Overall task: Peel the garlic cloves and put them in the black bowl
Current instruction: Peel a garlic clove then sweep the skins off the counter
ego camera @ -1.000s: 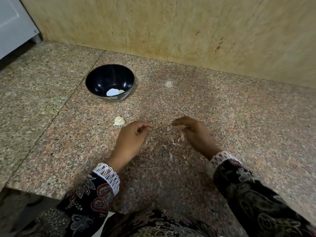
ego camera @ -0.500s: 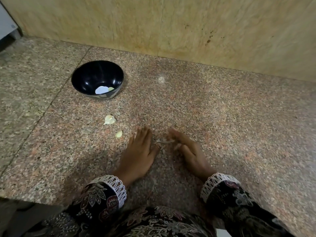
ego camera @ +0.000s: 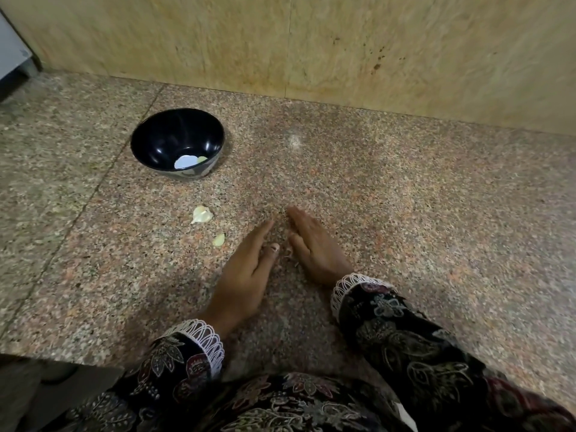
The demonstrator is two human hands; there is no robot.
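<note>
Both hands lie flat on the granite table point(ego camera: 405, 213), fingers straight and holding nothing: left hand point(ego camera: 246, 275) and right hand point(ego camera: 314, 247) nearly touch at the fingertips. Just left of the left grip lies a small garlic clove point(ego camera: 219, 240), farther left another garlic clove point(ego camera: 202, 214). Beyond them, well apart, the black bowl point(ego camera: 162, 141) holds pale pieces.

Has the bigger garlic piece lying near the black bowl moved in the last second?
No. The garlic piece sits in the same spot just in front of the black bowl; only the camera shifted.
</note>
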